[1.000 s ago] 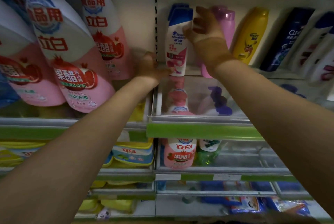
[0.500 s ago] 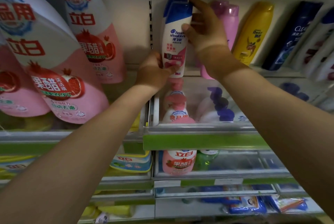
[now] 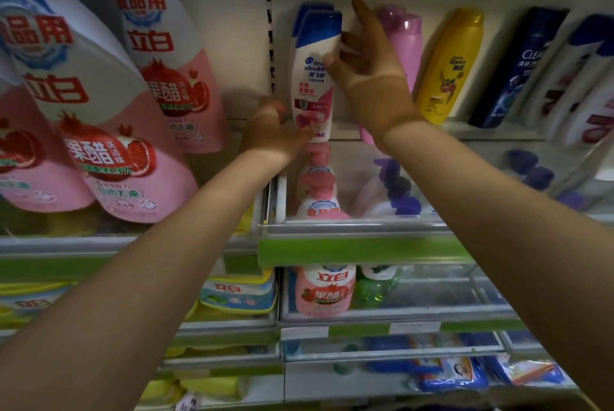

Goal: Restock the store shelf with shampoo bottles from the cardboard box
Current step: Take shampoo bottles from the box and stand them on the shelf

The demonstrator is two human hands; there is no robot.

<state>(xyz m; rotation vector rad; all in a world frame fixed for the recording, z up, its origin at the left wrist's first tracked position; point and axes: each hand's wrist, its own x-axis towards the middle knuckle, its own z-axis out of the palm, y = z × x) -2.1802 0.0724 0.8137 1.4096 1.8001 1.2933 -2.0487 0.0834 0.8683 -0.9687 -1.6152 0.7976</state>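
Large pink-and-white detergent refill pouches (image 3: 99, 131) crowd the left bay of the store shelf (image 3: 358, 249), beside the upright that divides it from the shampoo section. A person's left hand (image 3: 270, 131) reaches up to the foot of a white shampoo bottle (image 3: 314, 78) with a blue cap and pink lower label, its thumb and fingers curled around the base where it meets the shelf board. The bottle stands upright at the far left of the upper tier, just in front of a second, matching bottle whose blue cap shows behind it. The right hand (image 3: 368, 68) is at the bottle's upper half: the thumb presses the front of the label, the other fingers are loosely spread along the far side, and the index finger points upward, clear of the cap. Whether those far fingers actually touch the plastic cannot be told. To the right stand a pink bottle (image 3: 403, 45), touching the back of the right hand, then a yellow bottle (image 3: 448, 65) and dark blue bottles (image 3: 518, 68), all leaning. Pump bottles (image 3: 319, 191) sit in the clear-fronted tier below. The cardboard box is out of view. The shampoo bottle looks like stiff, smooth plastic, light enough for 1 hand but tall and narrow, so likely to tip; holding base and shoulder together, as here, seems the steadiest way to square it up.
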